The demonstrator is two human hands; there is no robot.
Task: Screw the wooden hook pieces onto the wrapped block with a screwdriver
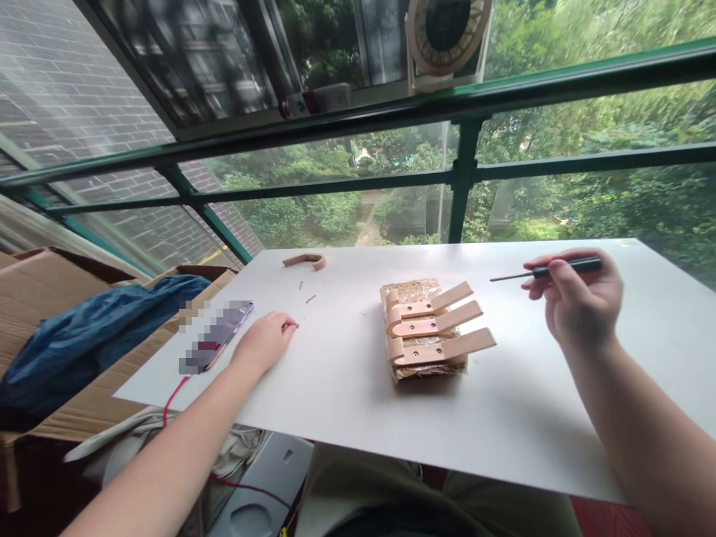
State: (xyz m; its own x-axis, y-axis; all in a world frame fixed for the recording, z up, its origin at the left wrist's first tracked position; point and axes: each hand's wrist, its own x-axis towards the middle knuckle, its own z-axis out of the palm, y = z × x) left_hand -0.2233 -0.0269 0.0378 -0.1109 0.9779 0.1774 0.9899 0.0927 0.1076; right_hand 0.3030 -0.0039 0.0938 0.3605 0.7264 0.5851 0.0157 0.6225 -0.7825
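Evidently both hands are busy over the white table [347, 418]. The right hand [587, 298], raised above the table's right side, has its fingers and thumb closed around the black handle of a screwdriver [564, 268], whose thin shaft points left, roughly level and well clear of the wooden pieces. The left hand [262, 341] rests low on the left part of the table, thumb and fingertips drawn together at a tiny dark piece [297, 326]; it is too small to tell what it is or whether the fingers grip it. Between the hands, near the middle of the table, lies a block wrapped in clear film [433, 371], and across its top sit three pale wooden hooks [424, 326] side by side, each showing two dark screw heads, their straight ends jutting past the block's right edge. A loose wooden hook [305, 258] lies by the far left edge, with two loose screws [311, 299] between it and the left hand. Just beside that hand is a phone [221, 335], a red cable [173, 399] running down from its near end. Left of the table, blue cloth [106, 324] lies in a cardboard box [95, 403].
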